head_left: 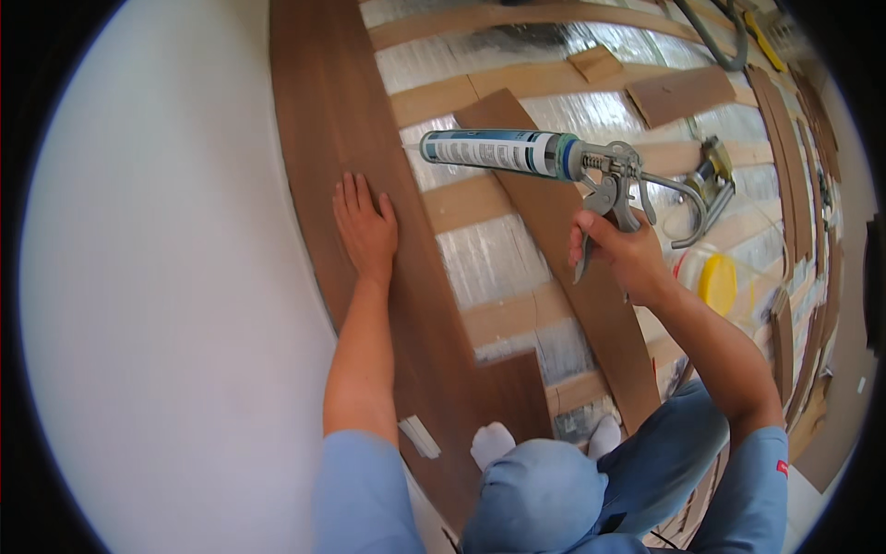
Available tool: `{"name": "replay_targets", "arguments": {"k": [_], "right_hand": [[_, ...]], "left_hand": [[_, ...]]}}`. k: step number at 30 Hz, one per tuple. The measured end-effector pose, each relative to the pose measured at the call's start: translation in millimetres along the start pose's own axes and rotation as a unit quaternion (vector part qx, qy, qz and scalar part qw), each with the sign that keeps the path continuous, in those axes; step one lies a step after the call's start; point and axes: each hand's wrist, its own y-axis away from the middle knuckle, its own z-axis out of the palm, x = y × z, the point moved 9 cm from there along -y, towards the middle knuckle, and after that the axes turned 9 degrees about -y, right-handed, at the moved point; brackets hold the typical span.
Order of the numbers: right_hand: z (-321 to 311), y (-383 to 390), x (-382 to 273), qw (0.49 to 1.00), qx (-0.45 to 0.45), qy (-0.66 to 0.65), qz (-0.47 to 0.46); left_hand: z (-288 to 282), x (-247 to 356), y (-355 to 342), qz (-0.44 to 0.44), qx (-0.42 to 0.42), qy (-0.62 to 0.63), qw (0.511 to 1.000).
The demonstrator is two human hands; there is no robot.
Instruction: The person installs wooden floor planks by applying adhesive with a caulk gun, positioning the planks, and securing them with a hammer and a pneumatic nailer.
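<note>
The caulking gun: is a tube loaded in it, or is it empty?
Loaded: a labelled tube juts forward from the gun. How full the tube is, I cannot tell.

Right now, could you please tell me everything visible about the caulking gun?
The caulking gun is grey and metal-looking, with a coiled spring and hooked rod. It carries a blue, white and green tube, whose pale tip points left. The right grip holds it up by its handle, roughly level, over the floor.

1 fisheye view — head-high, downward
</note>
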Motion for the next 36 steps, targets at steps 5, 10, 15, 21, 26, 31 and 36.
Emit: {"name": "replay_targets", "arguments": {"k": [5,10,15,21,26,31,36], "right_hand": [[2,79,32,0.997,-0.030,0.070,0.020],[-11,156,53,0.999,-0.025,0.038,0.024],[-18,204,78,0.996,-0.039,0.022,0.075],[-28,256,93,0.995,-0.037,0.022,0.085],[-24,283,91,0.991,-0.069,0.050,0.102],[-28,297,94,0.990,-0.060,0.037,0.123],[-44,301,91,0.988,-0.045,0.054,0.140]], "left_hand": [[1,-22,13,0.021,0.028,-0.039,0.999],[24,-13,11,0.040,0.016,-0.047,0.998],[49,-41,4,0.075,-0.016,-0.062,0.995],[61,-36,3,0.104,-0.187,-0.107,0.971],[32,-36,33,0.075,-0.132,-0.179,0.972],[-30,-11,89,0.043,-0.044,-0.085,0.994],[-114,33,260,-0.325,-0.034,0.355,0.876]]}}
